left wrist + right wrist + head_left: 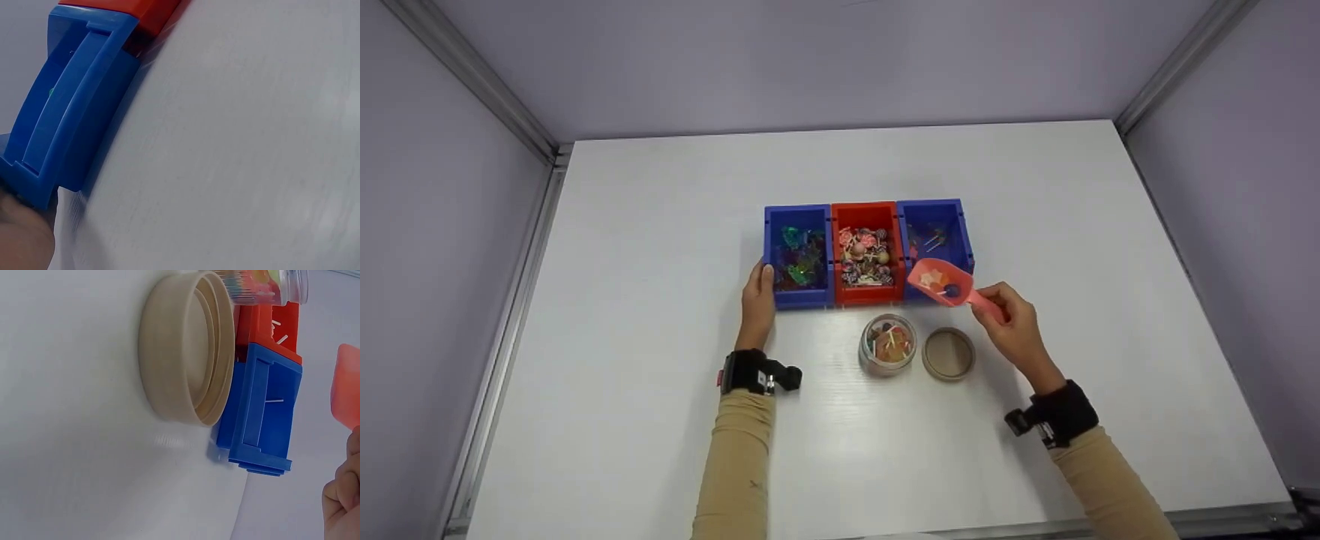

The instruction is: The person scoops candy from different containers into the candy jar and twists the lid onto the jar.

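Three joined bins stand mid-table: a left blue bin (pixel 797 255) of green and dark candies, a red bin (pixel 867 251) of lollipops, and a right blue bin (pixel 936 236). My left hand (pixel 757 296) rests against the left bin's front corner (pixel 34 185), fingers straight. Over the right bin's front edge my right hand (pixel 1009 319) pinches the handle of a pink scoop (pixel 941 283) with a few candies in its bowl. A clear jar (pixel 888 345) holding candies stands in front of the red bin. Its tan lid (pixel 949 353) lies upturned beside it, also in the right wrist view (pixel 188 349).
The white table (pixel 660 420) has metal rails along its left and right edges (pixel 521 300). Lilac walls enclose it on three sides. Bare table surface lies left, right and in front of the bins.
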### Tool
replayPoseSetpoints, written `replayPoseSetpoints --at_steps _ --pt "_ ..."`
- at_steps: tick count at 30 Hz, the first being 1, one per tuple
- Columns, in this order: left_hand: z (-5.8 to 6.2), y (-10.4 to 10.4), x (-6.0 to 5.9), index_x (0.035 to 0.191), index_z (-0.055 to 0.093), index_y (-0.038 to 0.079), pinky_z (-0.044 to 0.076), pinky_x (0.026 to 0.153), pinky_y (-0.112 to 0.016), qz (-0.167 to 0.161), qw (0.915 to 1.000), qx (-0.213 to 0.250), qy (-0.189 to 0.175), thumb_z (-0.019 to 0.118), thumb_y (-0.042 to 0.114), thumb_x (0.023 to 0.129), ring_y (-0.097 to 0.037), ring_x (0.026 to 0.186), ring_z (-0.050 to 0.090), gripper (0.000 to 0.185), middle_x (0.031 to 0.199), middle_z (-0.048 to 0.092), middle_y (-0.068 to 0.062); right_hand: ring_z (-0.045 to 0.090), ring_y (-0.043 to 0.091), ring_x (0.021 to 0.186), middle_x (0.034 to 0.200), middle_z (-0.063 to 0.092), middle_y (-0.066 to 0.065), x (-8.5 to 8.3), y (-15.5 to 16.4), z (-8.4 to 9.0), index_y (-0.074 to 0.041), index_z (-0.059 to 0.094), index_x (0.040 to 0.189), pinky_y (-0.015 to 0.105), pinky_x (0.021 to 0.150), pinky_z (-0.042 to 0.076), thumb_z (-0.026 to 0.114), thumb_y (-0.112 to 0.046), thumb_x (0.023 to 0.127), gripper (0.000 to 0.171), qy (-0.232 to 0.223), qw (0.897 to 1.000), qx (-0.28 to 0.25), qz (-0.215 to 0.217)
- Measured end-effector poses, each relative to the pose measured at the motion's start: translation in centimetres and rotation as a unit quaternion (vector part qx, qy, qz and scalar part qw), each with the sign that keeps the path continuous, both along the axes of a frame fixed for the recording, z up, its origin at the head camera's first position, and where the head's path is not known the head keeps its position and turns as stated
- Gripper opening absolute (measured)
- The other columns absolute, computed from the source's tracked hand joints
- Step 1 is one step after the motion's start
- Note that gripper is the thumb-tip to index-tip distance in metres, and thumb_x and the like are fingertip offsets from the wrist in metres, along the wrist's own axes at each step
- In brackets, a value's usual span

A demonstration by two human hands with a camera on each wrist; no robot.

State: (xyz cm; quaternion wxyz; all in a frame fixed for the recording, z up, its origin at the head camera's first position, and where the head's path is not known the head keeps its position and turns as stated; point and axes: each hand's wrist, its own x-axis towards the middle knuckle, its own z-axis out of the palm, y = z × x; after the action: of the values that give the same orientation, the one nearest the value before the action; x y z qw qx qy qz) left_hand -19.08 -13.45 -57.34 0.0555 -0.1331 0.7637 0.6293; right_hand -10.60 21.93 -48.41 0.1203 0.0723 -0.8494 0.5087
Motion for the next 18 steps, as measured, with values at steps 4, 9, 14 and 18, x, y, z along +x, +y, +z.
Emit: replayPoseSetpoints --at_steps 4,9,14,18 --pt "-0.1 0.0 -0.1 0.152 0.028 0.004 0.023 0.125 -0.042 0.0 1.0 0.003 0.003 0.032 0.034 0.106 -0.03 0.15 0.025 0.055 0.158 0.031 -0.015 0.042 -0.001 0.064 0.073 0.052 -0.009 0.5 0.2 0.1 0.015 0.061 0.092 0.012 0.054 0.035 0.065 0.01 0.082 0.011 -0.011 1.0 -0.002 0.012" --pt "-0.1 0.0 0.0 0.152 0.028 0.004 0.023 0.125 -0.042 0.0 1.0 -0.001 0.008 0.032 0.033 0.106 -0.03 0.15 0.026 0.054 0.158 0.031 -0.016 0.043 -0.003 0.063 0.072 0.053 -0.013 1.1 0.5 0.0 0.014 0.061 0.089 0.012 0.053 0.036 0.067 0.012 0.08 0.011 -0.02 1.0 -0.004 0.023" --pt "0.1 0.0 0.1 0.153 0.025 0.005 0.022 0.126 -0.042 -0.005 1.0 0.006 0.001 0.031 0.036 0.106 -0.029 0.151 0.022 0.056 0.16 0.028 -0.014 0.043 -0.003 0.061 0.071 0.054 -0.015 1.6 0.7 -0.3 0.013 0.061 0.085 0.011 0.051 0.035 0.067 0.014 0.078 0.01 -0.028 0.999 -0.012 0.031" --pt "0.0 0.1 0.1 0.153 0.023 0.006 0.021 0.126 -0.042 -0.006 0.9999 0.01 -0.004 0.031 0.038 0.106 -0.028 0.151 0.021 0.058 0.161 0.026 -0.014 0.041 -0.004 0.059 0.07 0.056 -0.016 2.0 0.8 -0.4 0.012 0.062 0.083 0.012 0.049 0.032 0.067 0.015 0.076 0.01 -0.026 0.999 -0.016 0.044"
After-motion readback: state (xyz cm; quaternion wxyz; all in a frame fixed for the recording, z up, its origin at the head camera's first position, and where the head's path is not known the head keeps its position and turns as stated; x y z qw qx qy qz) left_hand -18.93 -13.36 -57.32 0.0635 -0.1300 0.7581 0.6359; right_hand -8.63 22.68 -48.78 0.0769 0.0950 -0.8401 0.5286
